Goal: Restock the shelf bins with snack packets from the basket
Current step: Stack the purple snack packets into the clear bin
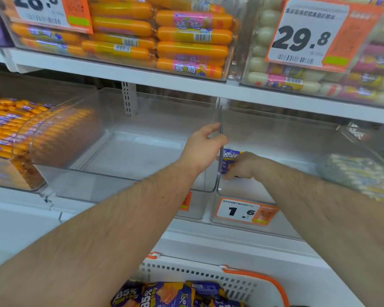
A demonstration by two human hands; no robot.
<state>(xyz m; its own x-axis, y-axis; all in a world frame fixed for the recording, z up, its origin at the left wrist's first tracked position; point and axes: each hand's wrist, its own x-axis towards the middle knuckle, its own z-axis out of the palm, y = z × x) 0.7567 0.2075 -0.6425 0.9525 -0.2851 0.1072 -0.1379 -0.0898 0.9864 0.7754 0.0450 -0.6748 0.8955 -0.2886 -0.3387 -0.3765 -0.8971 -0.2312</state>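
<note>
Both of your hands are up at the middle shelf. Your right hand [242, 166] is inside the clear bin [275, 147] on the right, fingers curled round a purple snack packet [228, 160] printed with "85", holding it low against the bin's left wall near the front. Your left hand [203, 147] grips the top edge of the clear wall between that bin and the clear middle bin [131, 151] beside it, thumb on 1 side and fingers hooked over the other.

Apart from the packet in your grasp, the right bin shows a bare floor, and so does the middle bin. An orange-edged price tag [246, 211] reading 1.6 sits on the front of the right bin, below your right wrist.

More purple 85% packets [164, 294] lie heaped in the white basket [208, 274] with orange handles at the bottom of the view, below your forearms.

To the left, a bin of small orange sausages [7, 127] is packed full. At the far right edge, a bin of pale wrapped sticks [361, 173] is blurred. On the upper shelf [164, 82], large orange sausages [186, 34] are stacked in a clear box, and white sausages [275, 83] fill the next box, behind a price card [306, 36] reading 29.8. Another card [51, 12] at top left reads 28.8, partly cut off.
</note>
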